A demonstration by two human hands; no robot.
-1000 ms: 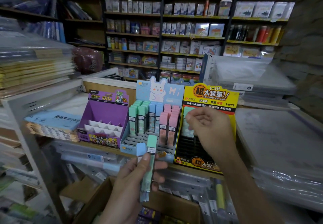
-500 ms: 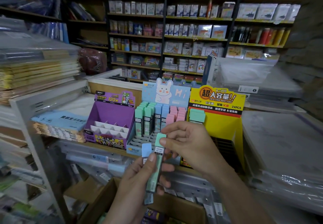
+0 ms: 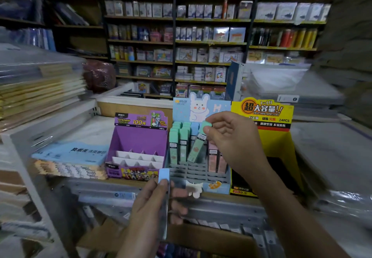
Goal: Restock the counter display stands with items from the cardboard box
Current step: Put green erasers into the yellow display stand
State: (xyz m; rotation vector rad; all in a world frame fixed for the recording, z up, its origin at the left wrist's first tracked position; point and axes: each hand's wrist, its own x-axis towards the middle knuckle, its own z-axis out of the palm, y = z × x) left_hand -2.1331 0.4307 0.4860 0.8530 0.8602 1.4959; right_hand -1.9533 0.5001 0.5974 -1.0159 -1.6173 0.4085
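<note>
right hand (image 3: 231, 142) pinches green lead case (image 3: 196, 147), tilted over bunny display stand (image 3: 217, 186), centre | left hand (image 3: 149, 207) grips blue lead case (image 3: 164, 175), lower centre, cardboard box (image 3: 201, 235) below | purple stand (image 3: 138, 138) left; yellow stand (image 3: 279, 145) partly behind right hand

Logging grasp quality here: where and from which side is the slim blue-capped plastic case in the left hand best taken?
Likely by its blue cap, pinched from above: the slim blue-capped plastic case stands roughly upright and only the cap clears the left hand, whose fingers wrap the body.
</note>
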